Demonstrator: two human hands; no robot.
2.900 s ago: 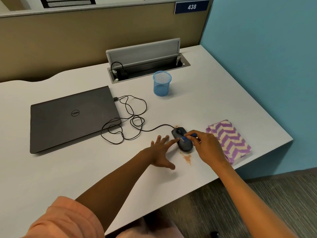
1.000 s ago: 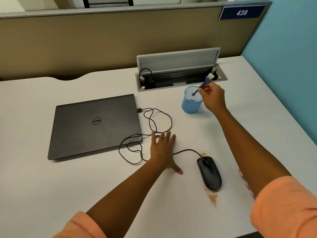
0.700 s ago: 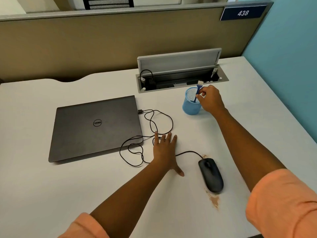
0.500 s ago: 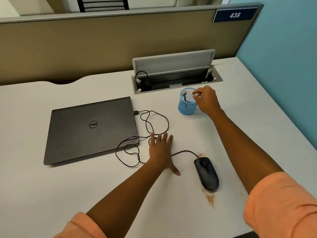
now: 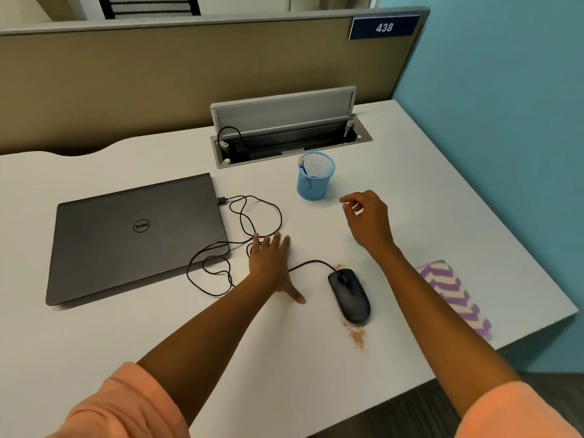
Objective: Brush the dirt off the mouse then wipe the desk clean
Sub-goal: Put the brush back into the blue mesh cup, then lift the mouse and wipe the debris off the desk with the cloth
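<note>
Your right hand point(image 5: 368, 221) (empty, fingers loosely curled) is nearer the cloth point(image 5: 455, 297), lying toward you on its right, long axis slanting toward the desk point(image 5: 410, 172) edge.

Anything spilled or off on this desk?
Yes: brown dirt is spilled on the white desk just behind the mouse, with a smaller patch at its front by the cable. Nothing else stands out.

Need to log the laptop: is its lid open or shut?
Shut: the laptop lies flat on the desk, logo facing up.
</note>
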